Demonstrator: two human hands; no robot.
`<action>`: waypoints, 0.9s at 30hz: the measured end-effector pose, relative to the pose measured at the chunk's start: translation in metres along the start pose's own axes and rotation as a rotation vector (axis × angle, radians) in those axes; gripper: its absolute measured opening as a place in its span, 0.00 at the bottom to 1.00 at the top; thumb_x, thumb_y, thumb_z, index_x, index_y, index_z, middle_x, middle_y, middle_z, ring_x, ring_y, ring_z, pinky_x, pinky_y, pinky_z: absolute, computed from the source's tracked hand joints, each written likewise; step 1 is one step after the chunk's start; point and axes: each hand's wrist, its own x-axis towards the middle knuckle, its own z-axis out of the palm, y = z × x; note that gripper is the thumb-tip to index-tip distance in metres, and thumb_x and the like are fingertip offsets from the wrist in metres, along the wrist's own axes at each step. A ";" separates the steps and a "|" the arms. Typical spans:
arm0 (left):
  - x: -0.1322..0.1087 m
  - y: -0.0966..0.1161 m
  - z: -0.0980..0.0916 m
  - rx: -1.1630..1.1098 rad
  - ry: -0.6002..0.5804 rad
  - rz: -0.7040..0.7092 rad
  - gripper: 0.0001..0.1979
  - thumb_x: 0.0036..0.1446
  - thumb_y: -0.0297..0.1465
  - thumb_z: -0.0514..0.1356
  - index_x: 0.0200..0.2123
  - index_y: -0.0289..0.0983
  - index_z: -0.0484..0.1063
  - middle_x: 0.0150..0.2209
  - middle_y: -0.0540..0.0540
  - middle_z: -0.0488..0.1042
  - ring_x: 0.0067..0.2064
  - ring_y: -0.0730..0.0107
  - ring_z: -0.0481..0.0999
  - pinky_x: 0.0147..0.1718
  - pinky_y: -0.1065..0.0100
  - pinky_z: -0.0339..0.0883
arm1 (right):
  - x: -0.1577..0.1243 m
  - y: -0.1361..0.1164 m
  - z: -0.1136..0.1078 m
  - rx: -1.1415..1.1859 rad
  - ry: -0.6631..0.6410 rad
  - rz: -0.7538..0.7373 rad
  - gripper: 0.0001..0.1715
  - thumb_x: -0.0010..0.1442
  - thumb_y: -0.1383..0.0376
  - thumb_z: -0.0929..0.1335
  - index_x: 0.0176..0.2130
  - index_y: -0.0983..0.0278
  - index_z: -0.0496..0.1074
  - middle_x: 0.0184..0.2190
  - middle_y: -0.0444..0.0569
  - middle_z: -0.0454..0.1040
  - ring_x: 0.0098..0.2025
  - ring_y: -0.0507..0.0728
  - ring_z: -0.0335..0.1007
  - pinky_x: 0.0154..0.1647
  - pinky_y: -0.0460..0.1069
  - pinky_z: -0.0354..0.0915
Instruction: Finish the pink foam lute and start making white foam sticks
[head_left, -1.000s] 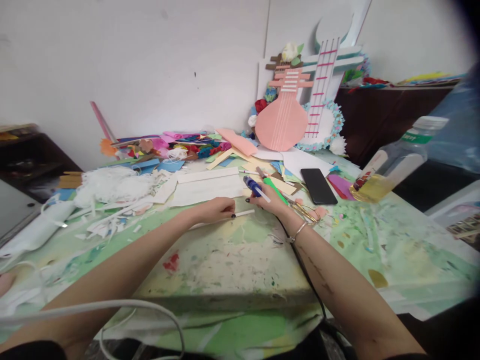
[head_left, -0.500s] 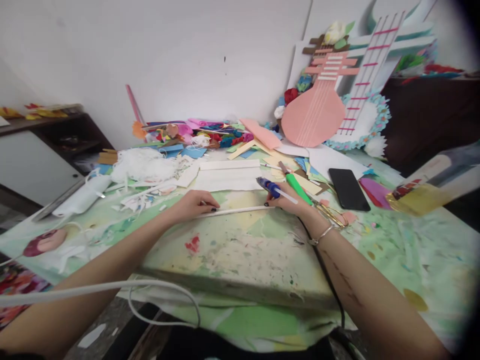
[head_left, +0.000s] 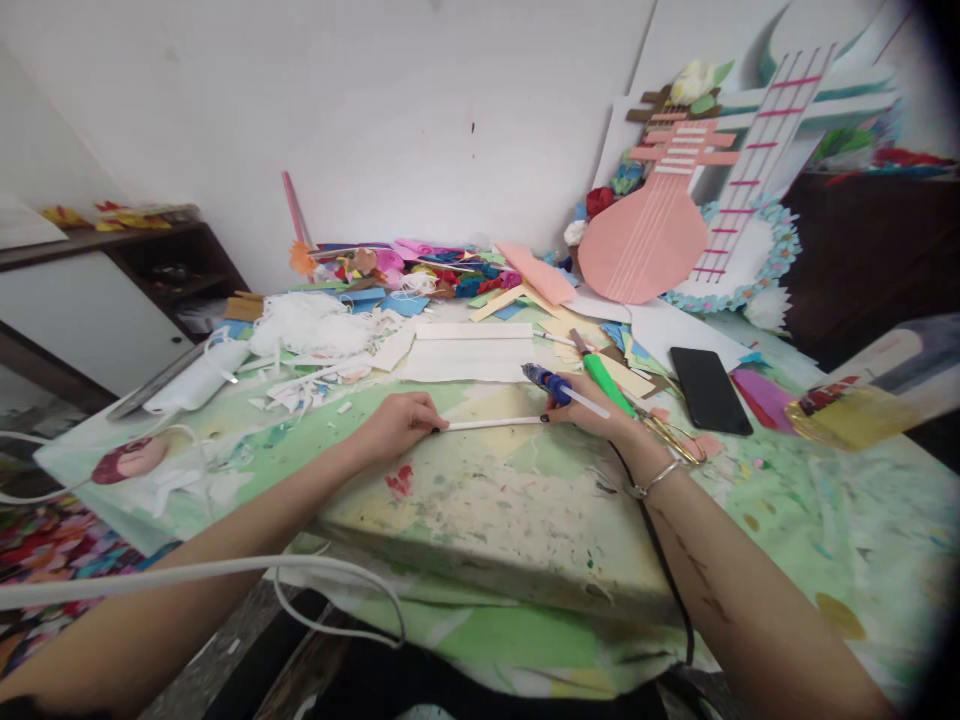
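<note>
Between my hands a thin white rod (head_left: 495,423), perhaps rolled paper, lies low along the table's near part. My left hand (head_left: 405,423) pinches its left end, fingers curled. At its right end are the dark-nailed fingertips of my right hand (head_left: 581,405). That hand also holds a blue glue gun (head_left: 553,383), its nozzle pointing up and left, with a pale glue stick jutting back over the hand. Part of its grip is hidden. Just beyond lies a white paper sheet (head_left: 469,362) with a folded strip along its far edge.
Beside my right hand lie a green-handled tool (head_left: 606,383), gold scissors (head_left: 675,440) and a black phone (head_left: 709,390). White scraps (head_left: 307,325) and a white power strip (head_left: 199,380) are at left. A pink paper lute (head_left: 645,235) leans at the back. A white cable (head_left: 187,580) crosses in front.
The view has shifted slightly, moving the scene rightward. The rod's left end now meets my left fingertips, where before it ran under the hand. Both hands stay on it.
</note>
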 end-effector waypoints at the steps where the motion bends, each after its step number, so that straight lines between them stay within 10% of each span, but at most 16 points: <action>1: -0.002 0.001 0.001 0.007 0.013 0.008 0.13 0.54 0.25 0.55 0.35 0.38 0.80 0.32 0.45 0.74 0.31 0.71 0.73 0.31 0.72 0.63 | 0.000 -0.001 0.000 -0.002 -0.007 -0.004 0.11 0.40 0.67 0.71 0.27 0.64 0.67 0.24 0.43 0.72 0.28 0.55 0.67 0.30 0.48 0.60; 15: 0.005 0.006 -0.003 -0.030 0.096 -0.160 0.10 0.54 0.31 0.54 0.34 0.37 0.76 0.34 0.46 0.78 0.34 0.68 0.75 0.34 0.69 0.66 | -0.001 0.003 0.002 0.008 0.085 0.018 0.06 0.41 0.69 0.68 0.26 0.65 0.69 0.24 0.45 0.73 0.27 0.54 0.66 0.29 0.47 0.60; 27: 0.031 0.021 0.000 -0.043 -0.106 -0.059 0.09 0.48 0.32 0.59 0.31 0.37 0.77 0.29 0.48 0.75 0.28 0.72 0.71 0.28 0.73 0.61 | -0.001 0.000 0.000 -0.030 0.253 0.087 0.06 0.43 0.65 0.70 0.26 0.63 0.69 0.22 0.44 0.71 0.26 0.55 0.66 0.26 0.48 0.58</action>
